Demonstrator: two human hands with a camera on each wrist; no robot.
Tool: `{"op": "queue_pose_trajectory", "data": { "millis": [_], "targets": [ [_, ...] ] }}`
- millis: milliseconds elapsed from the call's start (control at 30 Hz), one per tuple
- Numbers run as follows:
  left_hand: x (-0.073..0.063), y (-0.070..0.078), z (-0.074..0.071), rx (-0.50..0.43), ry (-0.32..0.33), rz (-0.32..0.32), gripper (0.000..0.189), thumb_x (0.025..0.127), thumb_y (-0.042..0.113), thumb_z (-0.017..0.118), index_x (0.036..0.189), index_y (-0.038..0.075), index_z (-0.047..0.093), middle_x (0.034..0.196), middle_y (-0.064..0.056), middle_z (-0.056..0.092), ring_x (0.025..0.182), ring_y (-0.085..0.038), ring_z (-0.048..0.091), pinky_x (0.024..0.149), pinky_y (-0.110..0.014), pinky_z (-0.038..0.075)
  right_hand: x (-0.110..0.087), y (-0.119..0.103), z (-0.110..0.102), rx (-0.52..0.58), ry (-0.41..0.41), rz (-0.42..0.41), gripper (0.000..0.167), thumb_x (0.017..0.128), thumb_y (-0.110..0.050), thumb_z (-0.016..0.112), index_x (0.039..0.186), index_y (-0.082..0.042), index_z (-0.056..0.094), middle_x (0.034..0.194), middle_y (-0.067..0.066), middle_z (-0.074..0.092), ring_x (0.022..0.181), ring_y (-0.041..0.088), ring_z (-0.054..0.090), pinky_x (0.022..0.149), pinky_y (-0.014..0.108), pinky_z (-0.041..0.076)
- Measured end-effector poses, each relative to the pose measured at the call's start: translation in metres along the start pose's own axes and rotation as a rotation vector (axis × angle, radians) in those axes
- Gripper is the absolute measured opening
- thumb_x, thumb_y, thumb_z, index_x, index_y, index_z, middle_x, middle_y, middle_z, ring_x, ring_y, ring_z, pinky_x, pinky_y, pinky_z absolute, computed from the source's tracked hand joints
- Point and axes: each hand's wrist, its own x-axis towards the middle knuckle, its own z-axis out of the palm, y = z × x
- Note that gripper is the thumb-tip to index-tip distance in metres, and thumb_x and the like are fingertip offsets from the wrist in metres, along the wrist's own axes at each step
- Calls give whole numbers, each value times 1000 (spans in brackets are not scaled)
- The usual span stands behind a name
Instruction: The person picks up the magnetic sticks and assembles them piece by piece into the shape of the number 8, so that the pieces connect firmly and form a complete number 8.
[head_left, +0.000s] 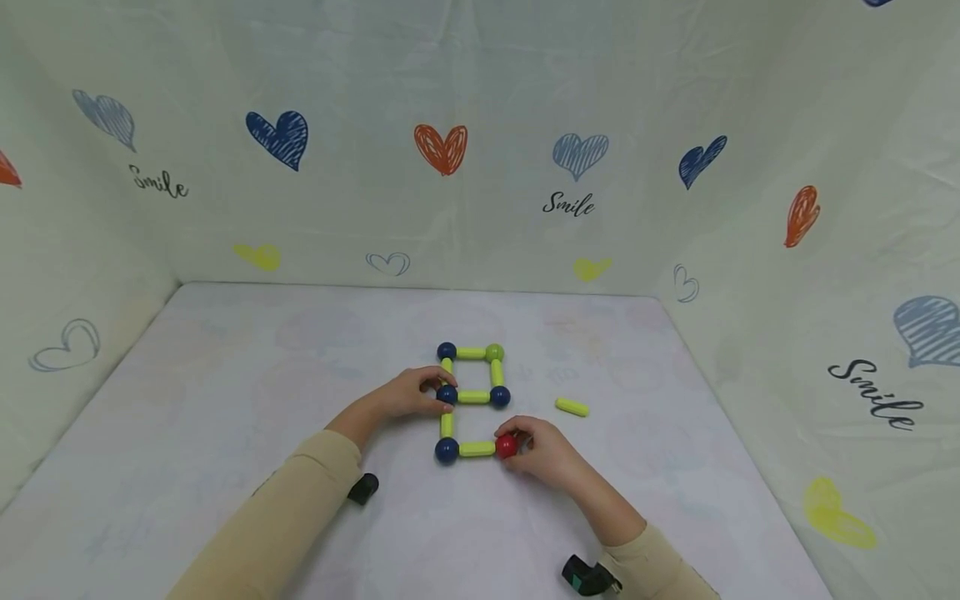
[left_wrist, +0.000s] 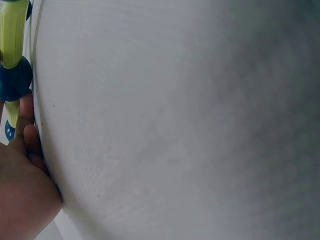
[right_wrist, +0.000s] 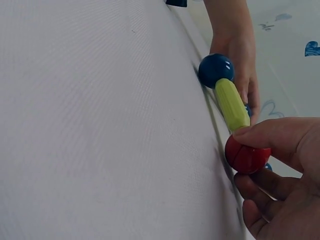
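Observation:
On the white table lies a flat frame of yellow-green rods (head_left: 472, 397) joined by balls. Its upper part is a closed square with a green ball (head_left: 494, 352) at the top right. My left hand (head_left: 408, 393) pinches the blue ball (head_left: 447, 395) at the middle left. At the lower right corner my right hand (head_left: 546, 452) grips a red ball (head_left: 507, 446) between thumb and fingers. In the right wrist view this red ball (right_wrist: 247, 154) touches the end of the bottom rod (right_wrist: 232, 105). That rod's other end meets a blue ball (right_wrist: 216, 70).
A loose yellow-green rod (head_left: 572, 407) lies to the right of the frame. Black wrist devices show at the left sleeve (head_left: 363, 488) and the right sleeve (head_left: 588, 577). White cloth walls (head_left: 495, 225) printed with hearts surround the table (head_left: 225, 375).

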Motion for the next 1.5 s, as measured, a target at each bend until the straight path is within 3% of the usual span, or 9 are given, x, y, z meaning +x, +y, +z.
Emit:
{"op": "queue_pose_trajectory", "data": {
  "millis": [233, 433, 633, 767, 1067, 1300, 1500],
  "targets": [
    [0, 2, -1, 0, -2, -5, 37, 83, 22, 79, 117, 18, 64, 110, -4, 55, 102, -23, 48, 92, -40, 40, 1, 1, -7, -17, 14, 15, 32, 79, -6, 78, 109, -14, 68, 98, -3, 62, 91, 19, 52, 77, 35, 46],
    [0, 2, -1, -3, -1, 3, 37, 83, 21, 80, 117, 17, 64, 109, -5, 56, 101, -24, 48, 92, -41, 40, 3, 3, -23, -29, 105, 57, 31, 79, -3, 78, 107, -12, 69, 103, -2, 65, 94, 18, 55, 85, 38, 46],
    [1, -1, -1, -6, -1, 1, 37, 83, 22, 79, 117, 18, 64, 109, -4, 55, 101, -23, 48, 93, -41, 40, 5, 10, -39, -89, 197, 119, 30, 80, -4, 78, 108, -12, 70, 104, -1, 65, 98, 21, 55, 80, 37, 50],
    [1, -3, 0, -13, 1, -8, 38, 83, 23, 80, 117, 18, 64, 109, -4, 55, 101, -23, 48, 92, -41, 40, 6, 18, -48, -122, 231, 137, 30, 81, -5, 77, 110, -11, 69, 107, 2, 64, 100, 24, 55, 84, 38, 50],
    [1, -3, 2, -7, 9, -16, 38, 82, 24, 81, 116, 20, 64, 108, -4, 55, 100, -23, 47, 91, -41, 41, 7, 27, -63, -167, 281, 141, 31, 80, -4, 77, 110, -6, 69, 104, 7, 60, 91, 25, 51, 75, 35, 46],
    [1, -3, 2, -1, 13, -16, 38, 82, 24, 81, 116, 19, 64, 108, -4, 55, 100, -23, 48, 91, -42, 41, 13, 39, -71, -207, 293, 140, 32, 80, -4, 78, 110, -5, 69, 104, 9, 58, 84, 23, 47, 66, 32, 41],
    [1, -3, 2, -8, 11, -15, 38, 82, 24, 81, 116, 19, 64, 107, -4, 55, 100, -23, 48, 91, -42, 41, 18, 45, -76, -228, 283, 142, 31, 79, -3, 78, 108, -4, 68, 103, 10, 59, 86, 24, 50, 72, 36, 43]
  ]
}}
